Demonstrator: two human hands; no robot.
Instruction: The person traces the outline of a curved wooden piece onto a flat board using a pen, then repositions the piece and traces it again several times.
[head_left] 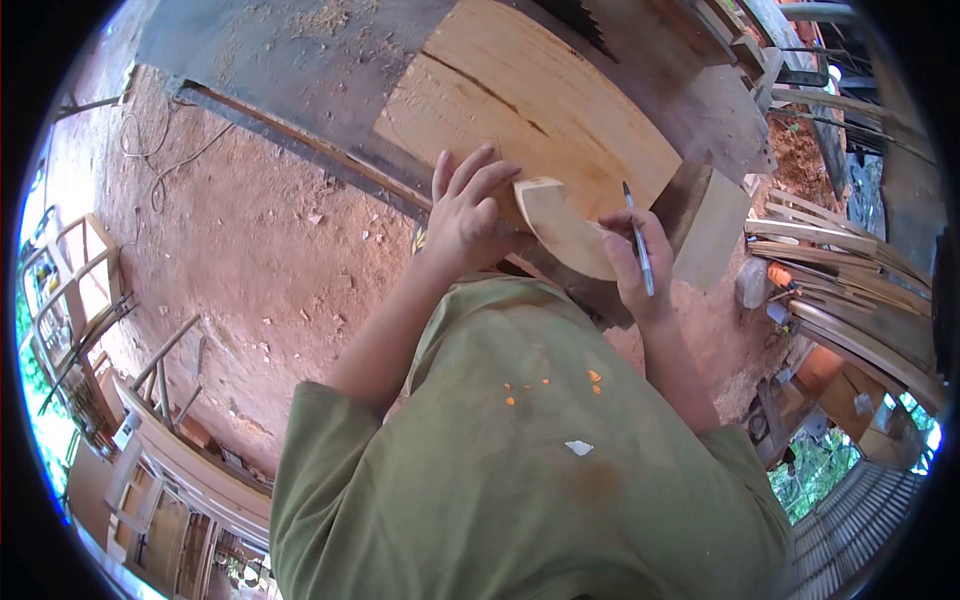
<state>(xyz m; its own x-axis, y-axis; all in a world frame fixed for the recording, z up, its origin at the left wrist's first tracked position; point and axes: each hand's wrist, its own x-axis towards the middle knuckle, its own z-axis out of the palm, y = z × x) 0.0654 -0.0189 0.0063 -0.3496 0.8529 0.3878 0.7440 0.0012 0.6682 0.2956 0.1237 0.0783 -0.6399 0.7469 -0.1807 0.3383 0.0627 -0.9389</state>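
Observation:
A curved, pale wooden piece (565,232) lies across the near edge of the workbench, just in front of my body. My left hand (468,222) is at its left end, fingers stretched out and apart, fingertips reaching toward a wide wooden board (530,95). At the other end, my right hand (640,250) has its fingers closed around a pen (642,250), with the fingertips right at the wooden piece's edge. The pen's dark tip points away from me. A long dark crack runs along the board, which lies flat beyond both hands.
Sawdust covers parts of the dark bench top (270,60). A toothed saw blade (580,25) lies at the far side. To the right, a wood block (712,230) juts out beside stacked wooden strips (830,255). A cord (158,165) lies on the reddish dirt floor (260,270) at left.

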